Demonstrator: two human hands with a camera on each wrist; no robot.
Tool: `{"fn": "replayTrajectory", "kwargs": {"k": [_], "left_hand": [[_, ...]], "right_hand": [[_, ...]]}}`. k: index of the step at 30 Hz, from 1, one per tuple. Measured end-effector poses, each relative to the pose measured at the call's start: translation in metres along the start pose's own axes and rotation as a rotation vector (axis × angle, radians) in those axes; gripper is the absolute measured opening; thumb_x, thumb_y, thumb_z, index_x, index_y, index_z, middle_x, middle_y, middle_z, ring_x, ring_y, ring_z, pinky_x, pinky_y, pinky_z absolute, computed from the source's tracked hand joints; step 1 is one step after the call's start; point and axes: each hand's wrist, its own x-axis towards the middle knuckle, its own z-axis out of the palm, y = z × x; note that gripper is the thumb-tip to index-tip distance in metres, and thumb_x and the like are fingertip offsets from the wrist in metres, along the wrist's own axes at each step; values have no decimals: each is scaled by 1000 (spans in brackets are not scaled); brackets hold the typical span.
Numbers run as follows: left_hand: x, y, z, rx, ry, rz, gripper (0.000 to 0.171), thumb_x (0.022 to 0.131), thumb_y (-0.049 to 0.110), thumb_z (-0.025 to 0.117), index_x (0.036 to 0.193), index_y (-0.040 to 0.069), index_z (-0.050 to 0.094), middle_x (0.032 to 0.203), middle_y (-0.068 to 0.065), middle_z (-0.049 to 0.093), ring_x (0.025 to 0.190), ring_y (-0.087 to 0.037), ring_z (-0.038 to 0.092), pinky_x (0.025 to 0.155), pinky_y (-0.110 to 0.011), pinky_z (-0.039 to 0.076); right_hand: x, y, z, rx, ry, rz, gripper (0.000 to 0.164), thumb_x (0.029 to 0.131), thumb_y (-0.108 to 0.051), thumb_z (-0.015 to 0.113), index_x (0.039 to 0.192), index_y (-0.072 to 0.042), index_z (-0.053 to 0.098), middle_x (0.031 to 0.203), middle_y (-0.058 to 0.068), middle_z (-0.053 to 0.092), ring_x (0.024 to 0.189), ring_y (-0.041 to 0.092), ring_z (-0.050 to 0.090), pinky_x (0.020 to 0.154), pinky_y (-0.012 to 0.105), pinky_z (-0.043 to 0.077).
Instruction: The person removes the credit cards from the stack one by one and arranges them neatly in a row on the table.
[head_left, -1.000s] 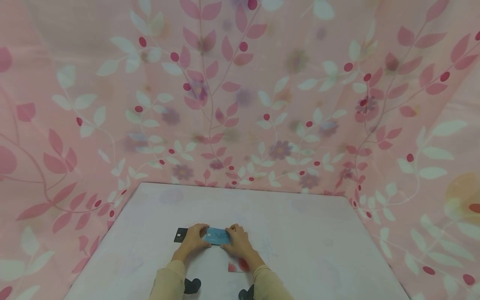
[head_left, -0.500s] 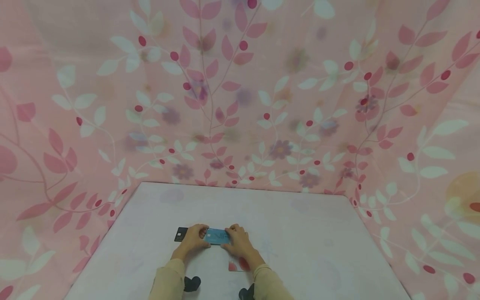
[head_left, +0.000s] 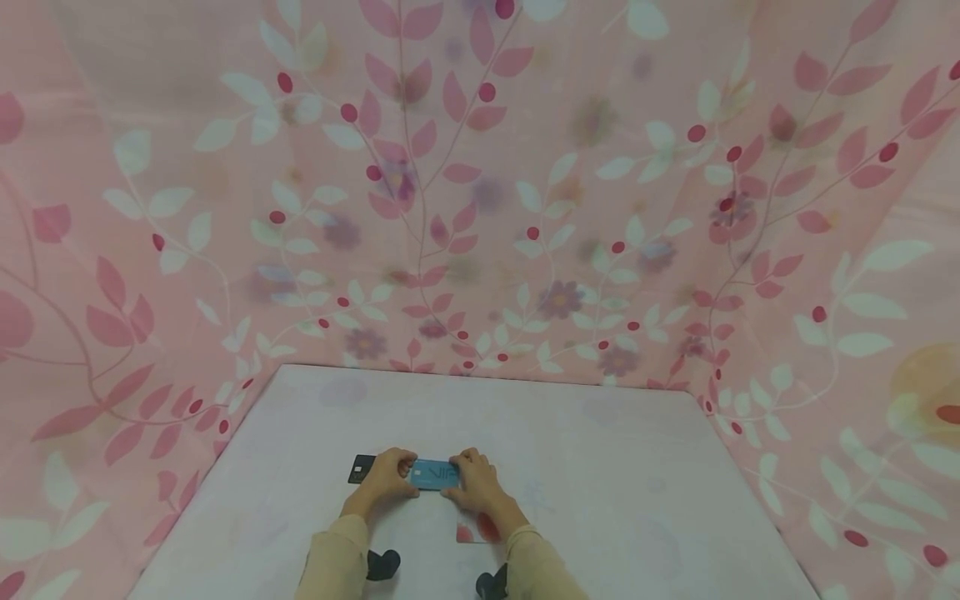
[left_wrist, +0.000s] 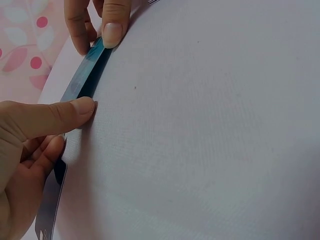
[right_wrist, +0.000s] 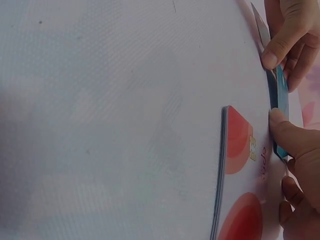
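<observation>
A blue card (head_left: pixel 433 475) with a chip and "VIP" lettering is pinched at its two ends between both hands. My left hand (head_left: pixel 384 481) grips its left end, thumb on the near edge and fingers at the far edge. The right end is held the same way by my right hand (head_left: pixel 477 483). In the left wrist view, a dark gap shows below the near edge of the blue card (left_wrist: pixel 82 75). A black card (head_left: pixel 361 468) lies partly hidden behind my left hand. Below my right hand, white cards with red circles (right_wrist: pixel 242 165) lie stacked, partly covered by my forearm in the head view.
The cards lie on a white-covered table (head_left: pixel 600 483). Pink leaf-patterned cloth (head_left: pixel 480 208) hangs behind it and along both sides. A dark heart-shaped piece (head_left: pixel 383 565) shows beside the left sleeve, and another dark piece (head_left: pixel 492 583) beside the right sleeve.
The blue card has shifted very slightly left and toward me, and its lettering shows more clearly. Both hands keep their hold, almost still.
</observation>
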Motion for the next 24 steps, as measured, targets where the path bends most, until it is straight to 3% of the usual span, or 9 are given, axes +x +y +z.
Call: {"fn": "replayTrajectory", "kwargs": {"k": [12, 24], "left_hand": [[2, -3, 0, 35, 3, -11, 60, 57, 5, 86, 112, -4, 62, 90, -4, 53, 79, -16, 47, 71, -30, 43], [5, -6, 1, 44, -19, -11, 53, 61, 5, 83, 109, -4, 63, 93, -5, 54, 82, -18, 48, 76, -35, 45]], "right_hand": [[0, -2, 0, 22, -2, -1, 54, 78, -36, 73, 122, -8, 57, 117, 8, 48, 104, 25, 45, 83, 40, 36], [0, -1, 4, 35, 30, -14, 51, 79, -36, 72, 121, -10, 58, 115, 6, 49, 100, 22, 44, 81, 36, 34]]}}
